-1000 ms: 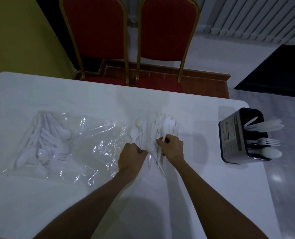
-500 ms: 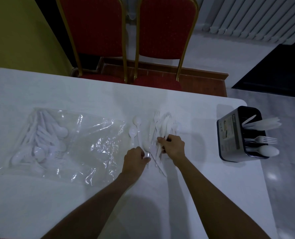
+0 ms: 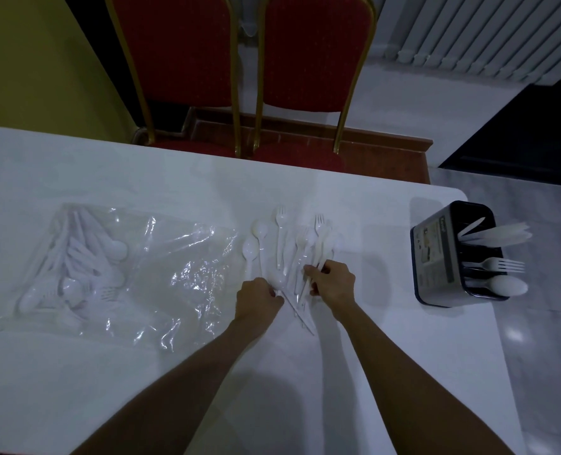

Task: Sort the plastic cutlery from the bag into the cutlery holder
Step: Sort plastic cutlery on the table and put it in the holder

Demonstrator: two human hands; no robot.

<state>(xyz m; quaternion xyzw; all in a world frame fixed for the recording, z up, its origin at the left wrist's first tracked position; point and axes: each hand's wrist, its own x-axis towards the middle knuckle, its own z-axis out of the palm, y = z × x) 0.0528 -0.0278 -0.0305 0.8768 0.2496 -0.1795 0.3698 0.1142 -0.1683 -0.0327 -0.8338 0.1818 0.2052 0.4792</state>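
My right hand (image 3: 333,284) is curled round a few white handles at the near end of the pile of cutlery (image 3: 307,247), which fans away beyond its knuckles on the table (image 3: 387,323). My left hand (image 3: 259,300), just beside it, has its fingers bent at the handle ends of the spoons (image 3: 254,239); whether it pinches one I cannot tell (white on white hides the contact).

I judge this to be the gathering step: pulling like pieces together before carrying them to the holder (image 3: 436,254), well off to the right of my right hand. The next move calls for lifting one kind only, without dragging its neighbours, and matching it to the right compartment.

Counting:
- Two spoons lie beyond my left hand.
- Two forks show clear tines in the pile, and the rest are too tangled to number.
- The holder shows one fork, one spoon and at least two knives.
- One bag (image 3: 180,264), left of my left hand, holds many more pieces.
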